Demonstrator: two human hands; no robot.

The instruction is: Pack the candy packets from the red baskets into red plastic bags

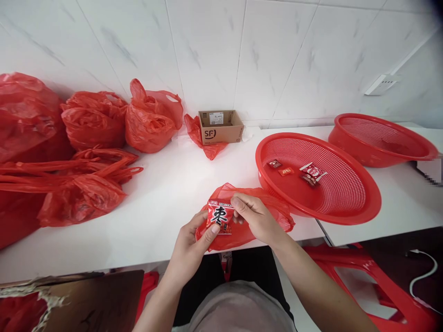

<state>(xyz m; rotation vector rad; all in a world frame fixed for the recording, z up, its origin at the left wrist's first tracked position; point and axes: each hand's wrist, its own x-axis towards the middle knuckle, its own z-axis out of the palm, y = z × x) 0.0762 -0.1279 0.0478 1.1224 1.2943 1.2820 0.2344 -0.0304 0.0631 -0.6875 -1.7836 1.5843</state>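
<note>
A small red snack packet (220,216) with a large black character meaning "date" faces up at the table's front edge. My left hand (195,237) is closed on its left and lower side, thumb on the front. At the packet's upper right corner, the fingers of my right hand (254,216) pinch it. Beneath both hands a red plastic bag (273,210) lies spread on the white table. To the right, a red perforated basket (349,180) holds several small wrapped snacks (312,171) on its bottom.
Filled red plastic bags (154,122) crowd the table's left side. A small open cardboard box (223,133) stands by the wall. A second red basket (367,150) sits at the back right. Below the table are a large carton (100,302) and a red stool (367,265).
</note>
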